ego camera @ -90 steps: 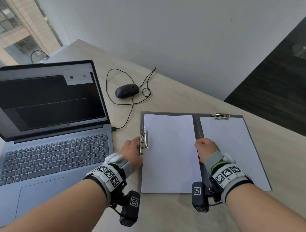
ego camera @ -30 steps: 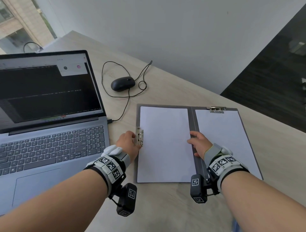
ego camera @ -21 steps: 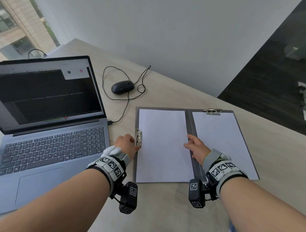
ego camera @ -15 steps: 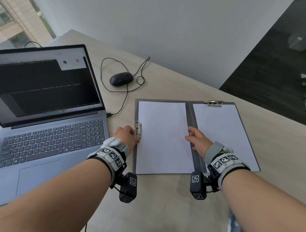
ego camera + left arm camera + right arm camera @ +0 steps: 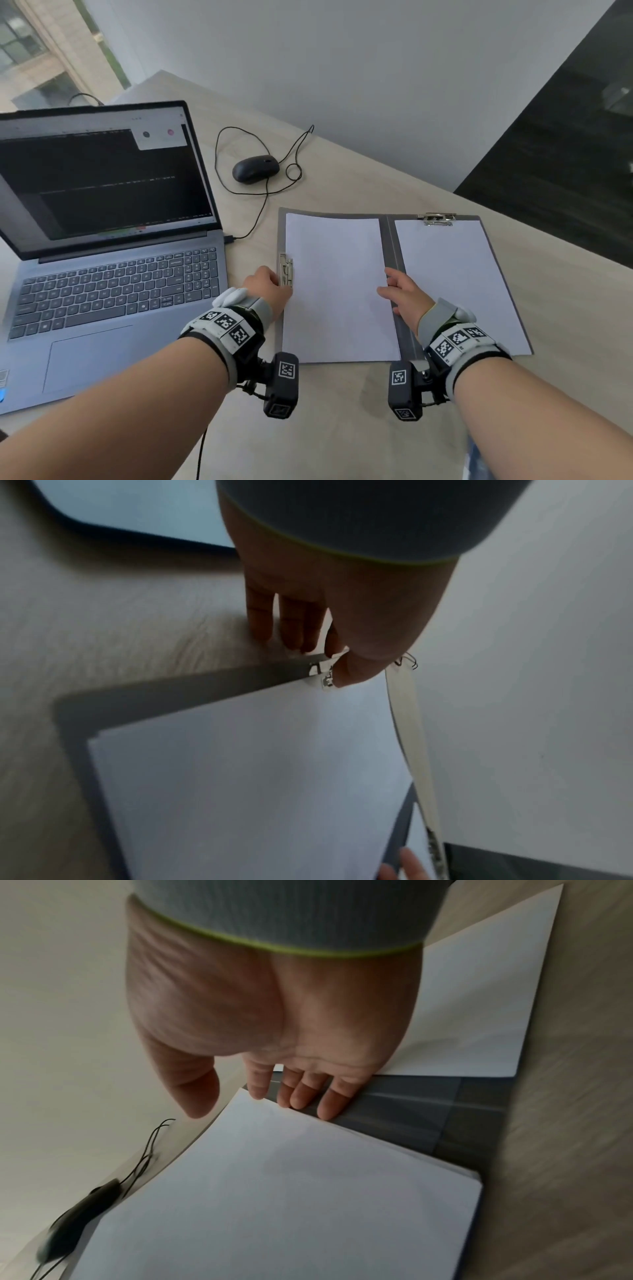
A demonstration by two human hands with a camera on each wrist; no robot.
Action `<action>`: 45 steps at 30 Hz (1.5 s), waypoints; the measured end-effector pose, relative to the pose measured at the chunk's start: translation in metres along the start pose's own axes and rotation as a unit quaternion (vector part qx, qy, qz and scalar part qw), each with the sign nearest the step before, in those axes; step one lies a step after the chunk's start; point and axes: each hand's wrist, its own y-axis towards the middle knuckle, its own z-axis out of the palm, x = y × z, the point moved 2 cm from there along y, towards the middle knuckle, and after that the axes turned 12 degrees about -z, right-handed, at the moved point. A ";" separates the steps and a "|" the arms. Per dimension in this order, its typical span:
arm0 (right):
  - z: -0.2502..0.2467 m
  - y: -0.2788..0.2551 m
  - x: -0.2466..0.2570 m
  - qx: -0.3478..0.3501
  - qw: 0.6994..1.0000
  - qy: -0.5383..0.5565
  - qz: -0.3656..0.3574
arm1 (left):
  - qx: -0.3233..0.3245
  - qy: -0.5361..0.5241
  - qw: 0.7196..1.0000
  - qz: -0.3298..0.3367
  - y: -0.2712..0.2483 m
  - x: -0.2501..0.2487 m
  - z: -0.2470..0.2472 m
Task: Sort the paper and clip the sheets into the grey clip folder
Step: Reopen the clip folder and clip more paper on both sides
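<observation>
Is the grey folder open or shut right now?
Open: the grey folder lies flat, both inner halves showing, a white sheet on each.

On my left I see an open laptop [image 5: 102, 240] standing on the counter [image 5: 342, 428]. Its screen [image 5: 99, 178] shows a mostly dark window with a small light panel in the upper right corner. Its keyboard [image 5: 116, 291] is dark grey and the body is silver-blue. Behind the laptop's right side lies a black mouse [image 5: 255, 168], and I see it also blurred in the right wrist view [image 5: 78, 1213]. Its thin black cable [image 5: 260, 205] makes loose loops around it and goes to the laptop's right edge. A grey wall [image 5: 342, 68] stands behind the counter, with a window [image 5: 51, 51] far left.
</observation>
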 end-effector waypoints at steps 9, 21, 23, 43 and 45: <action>0.023 -0.061 0.044 0.080 0.980 -0.125 -0.130 | 0.101 -0.244 0.960 0.095 -0.083 -0.047 -0.046; -0.066 -0.145 0.086 -0.039 0.990 -0.036 -0.128 | 0.203 -0.310 0.917 0.149 -0.193 -0.100 0.009; -0.090 -0.159 0.078 -0.054 0.987 0.028 -0.151 | 0.168 -0.218 0.954 0.117 -0.185 -0.090 0.037; -0.187 -0.222 -0.044 -0.182 0.952 0.236 -0.074 | 0.247 -0.415 0.866 0.128 -0.238 -0.088 0.091; -0.196 -0.226 -0.054 -0.199 0.950 0.235 -0.051 | 0.267 -0.412 0.858 0.153 -0.249 -0.091 0.094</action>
